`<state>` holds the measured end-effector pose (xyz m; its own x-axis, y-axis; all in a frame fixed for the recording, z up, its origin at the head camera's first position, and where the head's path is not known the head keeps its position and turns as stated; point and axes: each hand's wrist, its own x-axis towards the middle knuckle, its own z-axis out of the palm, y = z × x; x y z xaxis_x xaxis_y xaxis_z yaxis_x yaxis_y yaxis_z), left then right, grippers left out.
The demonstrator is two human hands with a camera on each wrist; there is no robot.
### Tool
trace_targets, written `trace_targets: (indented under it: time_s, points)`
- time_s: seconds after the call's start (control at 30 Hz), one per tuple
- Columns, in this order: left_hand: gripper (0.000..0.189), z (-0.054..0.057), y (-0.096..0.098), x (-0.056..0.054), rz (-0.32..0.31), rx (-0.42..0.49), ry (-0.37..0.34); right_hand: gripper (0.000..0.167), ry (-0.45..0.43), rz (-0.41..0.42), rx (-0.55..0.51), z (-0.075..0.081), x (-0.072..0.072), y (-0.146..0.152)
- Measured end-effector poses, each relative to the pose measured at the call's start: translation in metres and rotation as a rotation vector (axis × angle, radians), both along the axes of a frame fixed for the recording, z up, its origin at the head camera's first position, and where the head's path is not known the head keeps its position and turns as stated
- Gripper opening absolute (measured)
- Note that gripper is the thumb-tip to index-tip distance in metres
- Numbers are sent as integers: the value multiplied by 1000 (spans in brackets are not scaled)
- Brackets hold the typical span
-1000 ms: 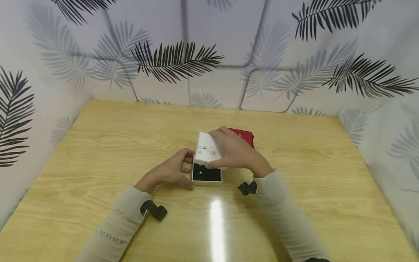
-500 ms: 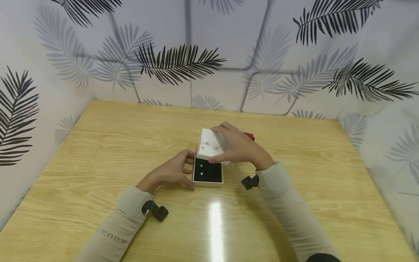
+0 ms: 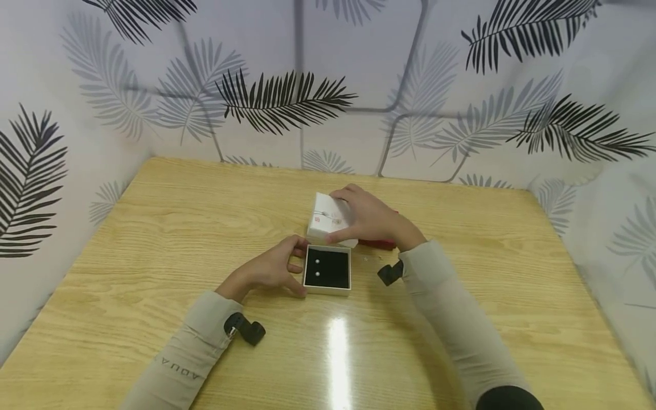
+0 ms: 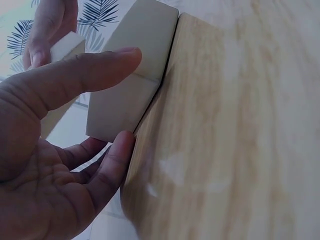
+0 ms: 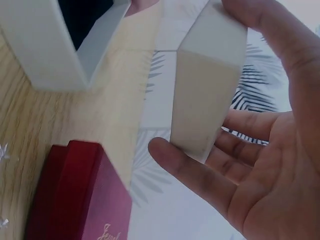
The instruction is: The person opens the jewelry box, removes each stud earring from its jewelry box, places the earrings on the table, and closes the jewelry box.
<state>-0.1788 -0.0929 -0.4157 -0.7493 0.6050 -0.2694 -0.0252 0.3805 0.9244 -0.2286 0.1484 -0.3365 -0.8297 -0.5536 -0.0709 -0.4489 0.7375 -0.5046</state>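
A white jewelry box base (image 3: 328,291) with a black lining lies on the wooden table, two small pearl-like stud earrings (image 3: 317,267) on its lining's left side. My left hand (image 3: 271,267) grips the base at its left end, thumb at the front corner and fingers at the back one; the left wrist view shows the thumb along the white wall (image 4: 125,107). Just behind the base, my right hand (image 3: 371,219) holds the white lid (image 3: 328,216), printed with a thin line and red marks. Its thumb and fingers span the lid (image 5: 205,95) in the right wrist view.
A dark red box (image 3: 379,245) with gold lettering lies behind the right hand, partly hidden by it. Small star-like sparkling pieces (image 3: 365,259) lie on the table (image 3: 461,302) right of the base. A leaf-patterned cloth (image 3: 348,136) stands beyond the table's far edge.
The right hand has moved the lid back and away from the base, uncovering the black lining and both studs. The left hand has stayed at the base's left end.
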Motion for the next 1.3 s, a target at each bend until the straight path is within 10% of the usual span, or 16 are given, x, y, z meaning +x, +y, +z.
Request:
trace_targets:
  time_s: [1.3]
  points:
    - [94, 1, -5, -1, 20, -55, -44, 99, -12, 28, 158, -30, -45, -21]
